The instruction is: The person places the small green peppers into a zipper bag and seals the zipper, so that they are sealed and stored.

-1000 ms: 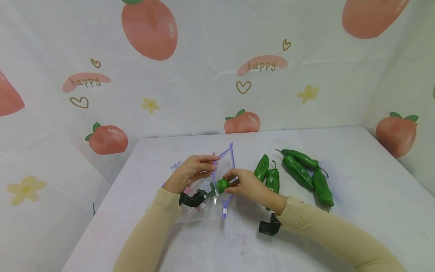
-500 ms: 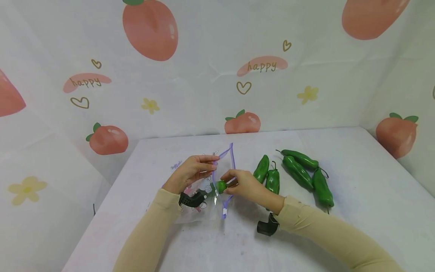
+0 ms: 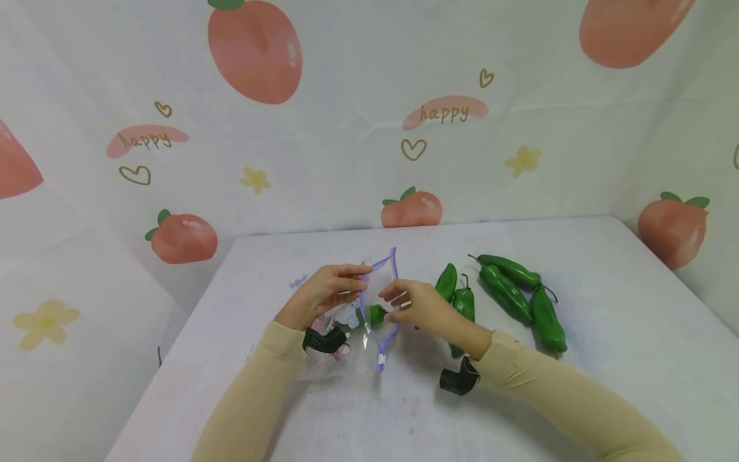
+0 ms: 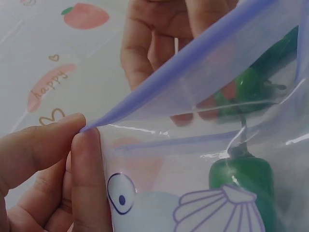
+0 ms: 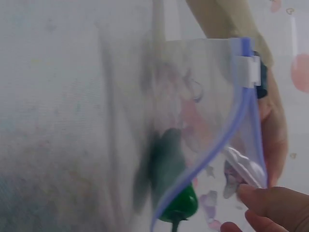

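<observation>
Pepper (image 3: 376,314) now released inside bag (image 3: 352,321), body hidden, right hand (image 3: 418,307) open

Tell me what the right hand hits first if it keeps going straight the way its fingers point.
The right hand points left at the mouth of the clear plastic zip bag with the purple rim. It would probably first meet the green pepper sitting in that opening, though depth is hard to judge.
</observation>
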Demonstrator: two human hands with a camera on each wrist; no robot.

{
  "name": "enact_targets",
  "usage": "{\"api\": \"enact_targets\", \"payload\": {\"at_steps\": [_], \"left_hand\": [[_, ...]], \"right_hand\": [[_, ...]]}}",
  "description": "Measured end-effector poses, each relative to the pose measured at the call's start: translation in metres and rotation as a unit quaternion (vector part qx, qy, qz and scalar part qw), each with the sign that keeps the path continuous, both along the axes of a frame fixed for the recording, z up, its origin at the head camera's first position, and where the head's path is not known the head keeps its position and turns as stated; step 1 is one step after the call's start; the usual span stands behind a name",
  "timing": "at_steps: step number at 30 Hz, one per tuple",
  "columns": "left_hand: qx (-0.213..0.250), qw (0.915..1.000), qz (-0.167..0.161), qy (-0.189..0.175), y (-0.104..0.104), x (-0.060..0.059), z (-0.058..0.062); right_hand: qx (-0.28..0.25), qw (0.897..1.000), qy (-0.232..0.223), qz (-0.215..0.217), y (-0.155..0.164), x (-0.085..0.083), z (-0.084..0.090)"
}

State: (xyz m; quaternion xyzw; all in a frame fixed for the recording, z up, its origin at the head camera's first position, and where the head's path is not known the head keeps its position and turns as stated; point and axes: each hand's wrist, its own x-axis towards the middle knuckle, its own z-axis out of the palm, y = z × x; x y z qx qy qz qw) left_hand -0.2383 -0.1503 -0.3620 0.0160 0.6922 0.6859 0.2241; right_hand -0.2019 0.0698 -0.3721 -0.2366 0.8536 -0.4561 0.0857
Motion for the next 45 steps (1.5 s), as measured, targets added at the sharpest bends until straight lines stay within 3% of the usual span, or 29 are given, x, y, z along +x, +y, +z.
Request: {"api": "enact_targets", "payload": {"at_steps": [26,35,45], "left_hand": [[0.003,1.0,0.001,0.004,-0.001,-0.001,0.001],[0.0,1.0,0.004,0.005,-0.001,-0.001,0.003],[-0.003,1.0,-0.001,0.006,-0.001,0.0,0.001]], "right_hand": [[-0.098,0.992,0.012,-0.073,0.059,-0.001,0.054],[-0.088,0.989,0.066,-0.104,0.074,0.0,0.044],[0.005,0.99,0.062,-0.13,0.089,0.009,0.01]]}}
